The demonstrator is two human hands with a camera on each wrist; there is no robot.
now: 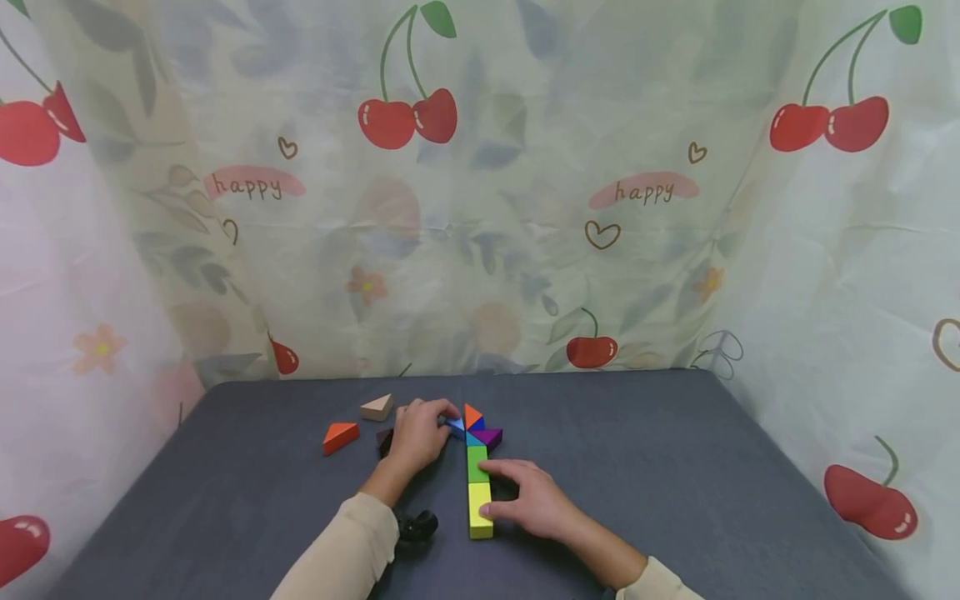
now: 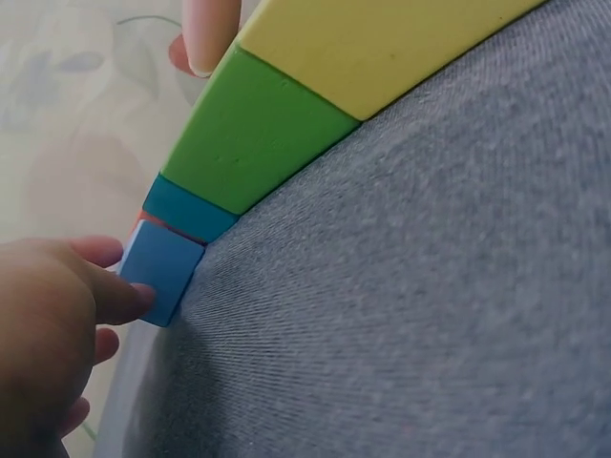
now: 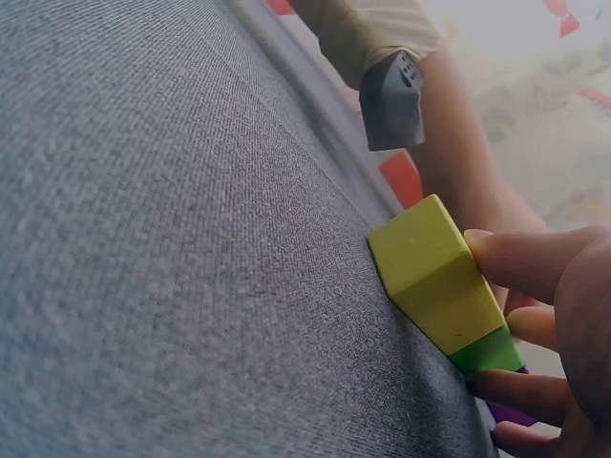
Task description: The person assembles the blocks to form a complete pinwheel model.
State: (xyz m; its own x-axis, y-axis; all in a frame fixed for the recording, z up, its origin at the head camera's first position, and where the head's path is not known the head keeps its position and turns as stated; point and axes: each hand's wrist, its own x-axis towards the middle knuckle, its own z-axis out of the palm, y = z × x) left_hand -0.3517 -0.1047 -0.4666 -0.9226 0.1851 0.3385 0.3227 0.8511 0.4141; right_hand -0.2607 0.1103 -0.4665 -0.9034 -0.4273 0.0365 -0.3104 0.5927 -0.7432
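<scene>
A row of blocks runs away from me in the head view: a yellow block [image 1: 480, 521], a green block [image 1: 476, 458], then a small teal triangle [image 1: 473, 440]. Around its far end sit a purple triangle [image 1: 491, 436], a dark blue triangle [image 1: 477, 425] and an orange triangle [image 1: 472, 414]. My left hand [image 1: 420, 432] pinches a light blue triangular block [image 2: 164, 267] against the far end, beside the teal piece. From the right side, my right hand [image 1: 531, 498] rests relaxed fingers on the row, thumb [image 3: 516, 260] at the yellow block and forefinger at the green one.
Left of the left hand lie a red-orange triangle [image 1: 341, 437], a beige triangle [image 1: 377, 407] and a dark block [image 1: 384, 441] partly hidden by that hand. Dark grey cloth covers the table [image 1: 675, 500]. A printed curtain [image 1: 495, 208] hangs behind and at both sides.
</scene>
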